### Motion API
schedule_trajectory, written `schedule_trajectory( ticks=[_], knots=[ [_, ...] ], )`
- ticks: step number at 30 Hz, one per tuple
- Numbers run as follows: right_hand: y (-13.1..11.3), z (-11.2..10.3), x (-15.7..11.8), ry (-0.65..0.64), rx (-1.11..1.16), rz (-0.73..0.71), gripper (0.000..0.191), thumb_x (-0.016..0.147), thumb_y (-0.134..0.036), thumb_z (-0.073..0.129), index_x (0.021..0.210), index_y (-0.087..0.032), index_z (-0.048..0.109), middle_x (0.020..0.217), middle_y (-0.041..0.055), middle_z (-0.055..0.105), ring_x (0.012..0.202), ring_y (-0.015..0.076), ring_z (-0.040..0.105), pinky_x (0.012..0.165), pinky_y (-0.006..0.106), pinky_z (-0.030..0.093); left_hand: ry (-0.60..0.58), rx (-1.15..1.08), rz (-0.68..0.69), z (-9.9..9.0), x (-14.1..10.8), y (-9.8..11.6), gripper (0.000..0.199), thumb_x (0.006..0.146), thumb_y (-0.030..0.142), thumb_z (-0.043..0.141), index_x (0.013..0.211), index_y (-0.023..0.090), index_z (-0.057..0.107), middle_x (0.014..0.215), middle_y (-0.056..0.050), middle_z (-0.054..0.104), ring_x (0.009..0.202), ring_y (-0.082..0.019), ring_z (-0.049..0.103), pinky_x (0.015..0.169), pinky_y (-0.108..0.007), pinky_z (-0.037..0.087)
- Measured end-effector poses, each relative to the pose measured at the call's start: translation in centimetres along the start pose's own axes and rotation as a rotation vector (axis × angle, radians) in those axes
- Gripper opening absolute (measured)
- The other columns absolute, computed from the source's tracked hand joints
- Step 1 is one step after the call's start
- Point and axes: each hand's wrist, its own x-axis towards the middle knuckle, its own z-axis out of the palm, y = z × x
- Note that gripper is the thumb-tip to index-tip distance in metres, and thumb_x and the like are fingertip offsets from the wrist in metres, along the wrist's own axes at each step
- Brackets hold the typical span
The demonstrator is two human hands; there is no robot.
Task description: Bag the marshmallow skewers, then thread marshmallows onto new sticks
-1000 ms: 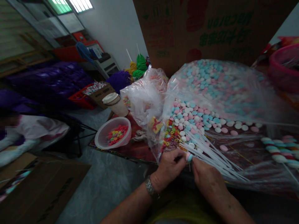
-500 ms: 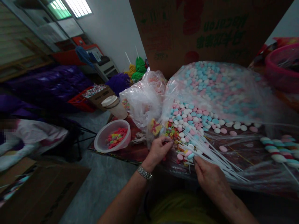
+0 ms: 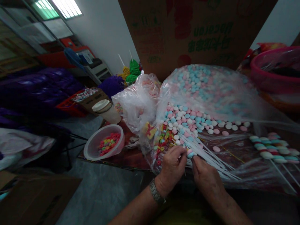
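Note:
Pastel candies (image 3: 191, 154) in pink, blue and yellow sit between my two hands at the table's front. My left hand (image 3: 173, 162), with a metal watch at the wrist, is closed close against their left side; what its fingers hold is too small to make out. Right of them my right hand (image 3: 202, 172) is closed in a pinch, its fingertips at the candies, its grip hidden. White sticks (image 3: 211, 156) lie fanned beside it. Behind are loose pink, white and blue candies (image 3: 187, 117), and small coloured rings (image 3: 165, 139) lie left of these.
A big clear bag of candies (image 3: 211, 84) stands at the back before a cardboard box (image 3: 173, 40). A plastic bowl (image 3: 89, 145) of coloured rings is at the left. Finished candy sticks (image 3: 269, 147) lie right, below a pink basin (image 3: 260, 73).
My left hand has moved right, from beside the rings to the candies near my right hand, and has closed. The view has shifted slightly to the right.

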Motion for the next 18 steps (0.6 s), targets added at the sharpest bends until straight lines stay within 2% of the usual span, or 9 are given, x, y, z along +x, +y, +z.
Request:
schedule_trajectory(
  ticks=[3,6,7,9,11,13,15,18],
  knots=[
    [1.8,-0.2,0.3,0.139,0.173,-0.001,0.028,0.089,-0.02,0.032,0.088,-0.016,0.06,0.074,0.0061,0.066,0.067,0.0151,0.06,0.061,0.022,0.042,-0.135,-0.096,0.04,-0.2,1.5,-0.3,0.012,0.082,0.018,0.052,0.082,0.017,0.064,0.08,-0.003,0.066,0.076,-0.013,0.061,0.072,-0.023,0.047],
    [4.7,-1.7,1.2,0.258,0.179,0.157,0.028,0.087,-0.031,0.039,0.081,-0.016,0.063,0.069,0.0052,0.065,0.063,0.0157,0.059,0.059,0.023,0.041,-0.115,0.018,-0.045,-1.1,3.9,-1.7,0.018,0.084,0.023,0.05,0.094,0.017,0.064,0.086,-0.004,0.067,0.079,-0.014,0.061,0.073,-0.024,0.047],
    [5.8,-2.2,1.6,0.253,0.126,0.239,0.029,0.086,-0.034,0.041,0.082,-0.016,0.064,0.066,0.005,0.064,0.061,0.0163,0.058,0.057,0.024,0.04,-0.092,0.129,-0.09,-1.4,4.7,-2.3,0.02,0.084,0.024,0.049,0.095,0.017,0.064,0.087,-0.005,0.066,0.08,-0.015,0.061,0.074,-0.025,0.047],
    [7.5,-3.1,2.5,0.143,-0.027,0.375,0.03,0.086,-0.036,0.043,0.085,-0.017,0.065,0.061,0.005,0.063,0.057,0.0177,0.057,0.053,0.025,0.038,-0.141,0.373,-0.113,-1.6,6.1,-3.2,0.02,0.083,0.024,0.05,0.096,0.016,0.064,0.09,-0.007,0.064,0.084,-0.018,0.059,0.077,-0.029,0.046],
    [8.6,-3.4,3.2,-0.009,-0.138,0.411,0.026,0.085,-0.031,0.043,0.086,-0.017,0.065,0.061,0.0059,0.063,0.056,0.0183,0.057,0.053,0.026,0.036,-0.241,0.556,-0.078,-1.4,6.8,-3.7,0.02,0.081,0.022,0.052,0.096,0.017,0.064,0.094,-0.008,0.061,0.089,-0.02,0.058,0.081,-0.032,0.045],
    [9.1,-3.4,3.4,-0.081,-0.172,0.378,0.021,0.082,-0.022,0.044,0.084,-0.017,0.065,0.07,0.0076,0.066,0.063,0.0183,0.06,0.058,0.026,0.038,-0.287,0.647,-0.043,-1.2,6.7,-3.8,0.02,0.079,0.02,0.053,0.097,0.018,0.063,0.096,-0.008,0.059,0.092,-0.021,0.056,0.081,-0.032,0.044],
    [9.2,-3.2,3.1,-0.066,-0.134,0.347,0.022,0.081,-0.017,0.043,0.088,-0.016,0.064,0.08,0.0086,0.067,0.072,0.0183,0.061,0.064,0.027,0.04,-0.284,0.67,-0.025,-1.0,6.2,-3.8,0.019,0.078,0.019,0.054,0.096,0.018,0.062,0.097,-0.007,0.059,0.093,-0.021,0.055,0.081,-0.031,0.044],
    [8.8,-3.3,2.3,0.065,0.114,0.412,0.025,0.085,-0.03,0.045,0.097,-0.017,0.061,0.078,0.0067,0.066,0.073,0.0195,0.06,0.064,0.028,0.042,-0.235,0.628,-0.015,-1.2,5.6,-3.9,0.014,0.078,0.018,0.053,0.089,0.016,0.061,0.09,-0.007,0.061,0.088,-0.02,0.056,0.08,-0.031,0.044]
  ],
)
